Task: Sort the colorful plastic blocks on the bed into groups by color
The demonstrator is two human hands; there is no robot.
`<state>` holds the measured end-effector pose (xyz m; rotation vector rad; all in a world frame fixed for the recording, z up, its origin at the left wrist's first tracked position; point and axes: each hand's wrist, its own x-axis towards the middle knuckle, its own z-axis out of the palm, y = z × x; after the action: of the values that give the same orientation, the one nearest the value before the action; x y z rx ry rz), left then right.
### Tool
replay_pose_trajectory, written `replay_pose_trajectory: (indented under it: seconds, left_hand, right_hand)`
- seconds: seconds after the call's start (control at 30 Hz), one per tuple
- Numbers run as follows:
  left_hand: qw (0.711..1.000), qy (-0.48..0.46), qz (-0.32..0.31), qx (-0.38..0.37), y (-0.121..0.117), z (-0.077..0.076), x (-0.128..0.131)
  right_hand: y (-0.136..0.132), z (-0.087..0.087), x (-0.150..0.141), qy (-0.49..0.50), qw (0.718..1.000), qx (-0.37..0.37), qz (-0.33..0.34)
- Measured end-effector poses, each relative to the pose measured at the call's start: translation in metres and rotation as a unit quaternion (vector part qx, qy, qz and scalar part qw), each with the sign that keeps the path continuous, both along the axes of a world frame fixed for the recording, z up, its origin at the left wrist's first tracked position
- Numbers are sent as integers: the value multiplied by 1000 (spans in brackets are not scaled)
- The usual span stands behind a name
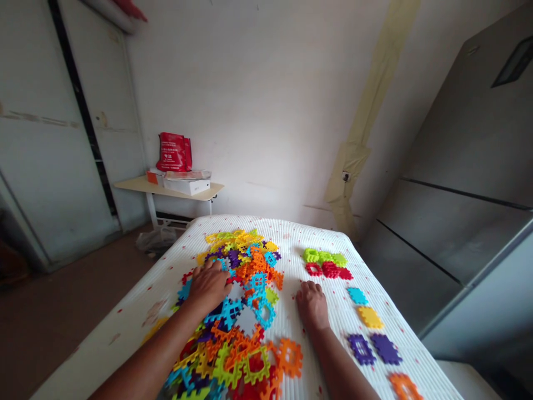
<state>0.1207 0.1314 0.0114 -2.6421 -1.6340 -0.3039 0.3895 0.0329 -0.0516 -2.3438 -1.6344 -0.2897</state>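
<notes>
red-specked cloth (289,241) bears bright notched pieces (246,321) near a pale wall (258,100).

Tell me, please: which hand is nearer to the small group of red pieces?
Right. The right hand is just short of the red pieces, not touching them; the left hand is farther, on the mixed pile.

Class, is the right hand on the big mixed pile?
No, the right hand is over the white cloth, right of the pile.
</notes>
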Motion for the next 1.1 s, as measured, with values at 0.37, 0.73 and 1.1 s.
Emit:
replay_pose_trajectory:
  seconds: [0.37,0.73,1.1]
  left_hand:
    - [999,2,35,-9,-9,9,12]
    - [999,3,50,-18,-18,17,25]
    - [982,-151,59,-96,-12,13,18]
  right_hand:
    - [-1,3,-3,-8,1000,-13,-6]
    - [1,-4,0,-10,1000,-7,-15]
    - [1,-4,1,0,1000,-4,-14]
